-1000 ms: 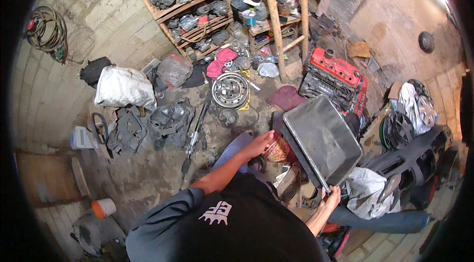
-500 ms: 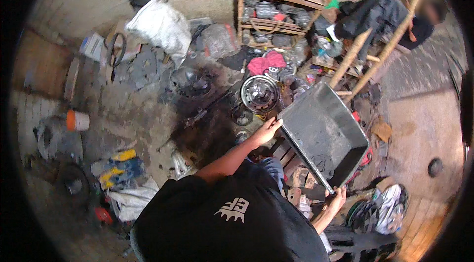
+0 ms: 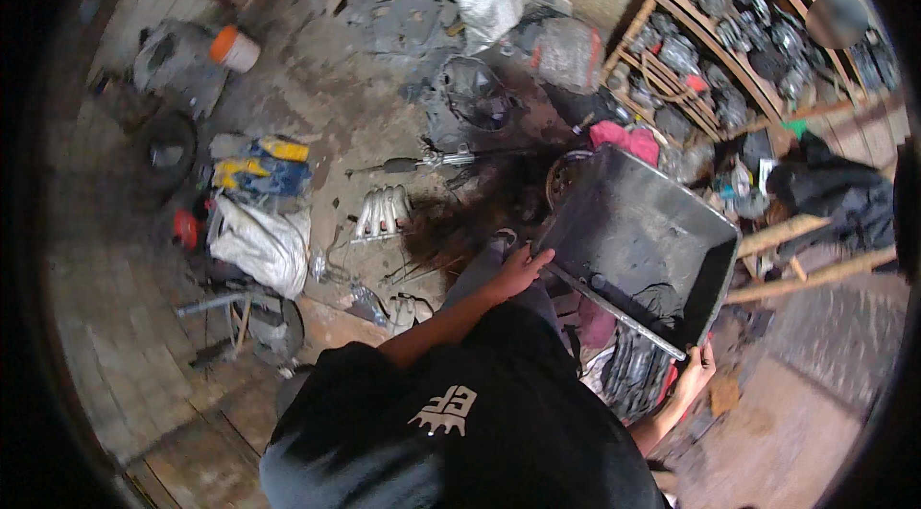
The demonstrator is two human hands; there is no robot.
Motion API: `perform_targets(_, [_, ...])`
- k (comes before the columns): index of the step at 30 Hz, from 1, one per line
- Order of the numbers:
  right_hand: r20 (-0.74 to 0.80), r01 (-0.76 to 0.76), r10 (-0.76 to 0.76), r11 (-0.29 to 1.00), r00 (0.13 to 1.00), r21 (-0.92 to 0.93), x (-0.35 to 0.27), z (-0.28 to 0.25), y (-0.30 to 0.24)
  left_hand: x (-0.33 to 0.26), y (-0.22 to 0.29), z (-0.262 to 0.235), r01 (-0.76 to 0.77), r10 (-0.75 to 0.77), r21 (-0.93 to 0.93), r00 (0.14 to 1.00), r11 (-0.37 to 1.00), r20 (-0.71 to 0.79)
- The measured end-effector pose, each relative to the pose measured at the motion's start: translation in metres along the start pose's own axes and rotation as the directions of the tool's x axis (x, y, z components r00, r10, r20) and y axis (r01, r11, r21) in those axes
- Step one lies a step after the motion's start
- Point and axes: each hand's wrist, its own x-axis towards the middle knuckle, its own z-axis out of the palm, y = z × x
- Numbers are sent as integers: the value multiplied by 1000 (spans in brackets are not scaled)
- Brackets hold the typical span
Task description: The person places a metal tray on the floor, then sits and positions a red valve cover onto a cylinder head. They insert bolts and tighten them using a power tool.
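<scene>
A deep rectangular dark grey tray (image 3: 624,221) is held out in front of me, its hollow facing up. Dark grime and what looks like a little liquid lie at its bottom corner. My left hand (image 3: 524,274) grips the tray's near left corner, fingers closed on the rim. At the near right corner, my right hand (image 3: 696,372) is closed round the edge; some of its fingers are hidden beneath. Behind the tray's far left side, a round metal wheel rim (image 3: 560,181) is partly covered.
Wooden shelves (image 3: 710,39) full of metal parts stand far right, with wooden poles (image 3: 806,276) below. Left on the floor lie a pipe manifold (image 3: 382,213), a shock absorber (image 3: 422,162), a white sack (image 3: 261,245) and an orange-and-white bucket (image 3: 235,49).
My view and body have turned left, so the shelves now appear farther right. The tray stays in both hands and now overlaps the wheel rim.
</scene>
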Motion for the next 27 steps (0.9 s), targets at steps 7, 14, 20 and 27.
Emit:
perform_targets(7, [191, 89, -67, 990, 979, -109, 78, 43, -38, -24, -34, 30, -90, 40, -152, 951, 984, -306])
perform_targets(14, [323, 41, 1, 992, 946, -122, 141, 59, -3, -35, -46, 27, -219, 102, -250, 907, 943, -409])
perform_targets(20, [392, 123, -79, 988, 916, -89, 134, 91, -39, -42, -44, 29, -270, 147, -224, 882, 936, -448])
perform_targets(27, [502, 191, -170, 982, 848, 9, 169, 120, -18, -49, -44, 27, -311, 158, -227, 844, 923, -513])
